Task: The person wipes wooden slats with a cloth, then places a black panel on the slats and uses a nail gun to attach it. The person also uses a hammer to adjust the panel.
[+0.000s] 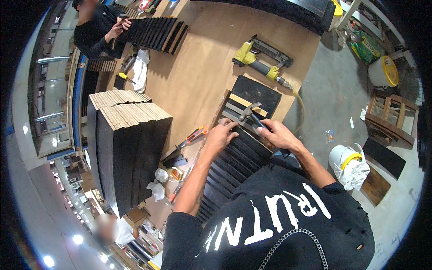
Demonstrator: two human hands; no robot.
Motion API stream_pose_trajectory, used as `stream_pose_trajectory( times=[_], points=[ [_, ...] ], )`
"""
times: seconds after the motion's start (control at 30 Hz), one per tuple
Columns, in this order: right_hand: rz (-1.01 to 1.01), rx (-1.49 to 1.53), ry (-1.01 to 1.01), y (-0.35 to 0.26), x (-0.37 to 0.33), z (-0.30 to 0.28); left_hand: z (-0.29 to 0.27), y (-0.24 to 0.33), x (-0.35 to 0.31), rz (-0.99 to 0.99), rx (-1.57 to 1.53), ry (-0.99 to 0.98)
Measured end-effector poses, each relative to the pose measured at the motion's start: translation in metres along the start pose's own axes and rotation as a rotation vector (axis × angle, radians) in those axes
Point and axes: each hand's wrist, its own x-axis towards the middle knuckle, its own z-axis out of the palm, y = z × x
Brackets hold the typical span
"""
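Observation:
My right hand (280,135) is closed round the dark handle of a claw hammer (252,110). The metal hammer head is over the far end of a slatted black piece (227,168), just to the right of my left hand (222,136). Curled fingers of that left hand rest at the edge of the slats, and whatever they may pinch is hidden. Past the hammer head, a bare wood strip (242,102) lies beside a black board (257,93). The near end of the slatted piece is hidden by my body.
A yellow nail gun (257,63) with a hose lies on the wooden table (198,58). Tall black boards (128,157) are stacked at left, near an orange-handled tool (196,135). A co-worker (96,29) handles another slatted piece (155,33). White bucket (344,157) at right.

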Motion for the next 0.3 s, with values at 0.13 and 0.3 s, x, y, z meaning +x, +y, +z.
stream_pose_trajectory(
  times=[0.13,0.3],
  points=[
    [-0.052,-0.125,-0.003,0.003,-0.002,0.003,0.003,-0.005,0.002,-0.144,-0.226,-0.023],
    [0.017,-0.097,-0.054,-0.007,0.002,0.009,-0.003,-0.016,0.003,-0.115,-0.259,-0.072]
  ],
)
